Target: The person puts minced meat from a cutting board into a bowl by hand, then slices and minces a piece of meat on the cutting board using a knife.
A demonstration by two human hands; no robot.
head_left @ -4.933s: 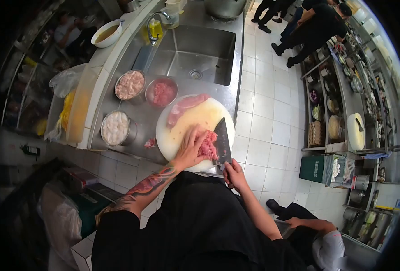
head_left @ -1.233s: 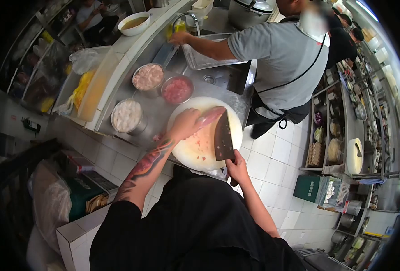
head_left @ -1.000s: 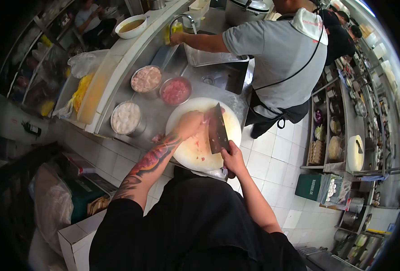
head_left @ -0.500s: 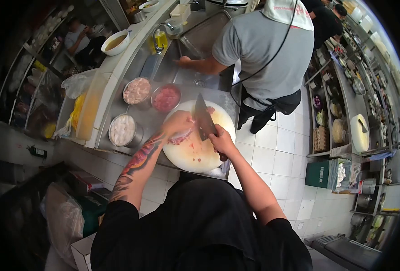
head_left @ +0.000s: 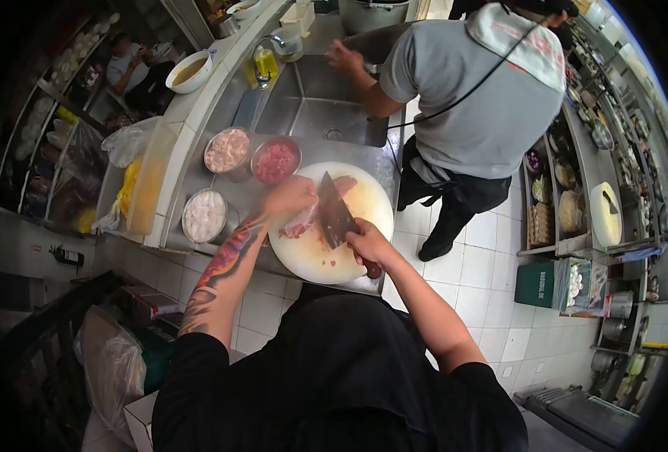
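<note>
Person's right hand [head_left: 369, 242] gripped cleaver [head_left: 335, 217], blade slanting over raw meat [head_left: 300, 224] on round white cutting board [head_left: 371, 205]; left hand [head_left: 291, 195] curled at meat's far left side, blurred — exact hold impossible to tell. Work looked partway: scraps [head_left: 326, 263] dotted board's near part, chopped pink meat [head_left: 277, 159] sat in metal bowl [head_left: 255, 174], larger piece lay not yet cut small. Bowl crowded board's far left rim; edge of counter [head_left: 375, 158] ran close at right. Open room — bare board right of blade; co-worker [head_left: 473, 98] stood apart at sink [head_left: 326, 109].
</note>
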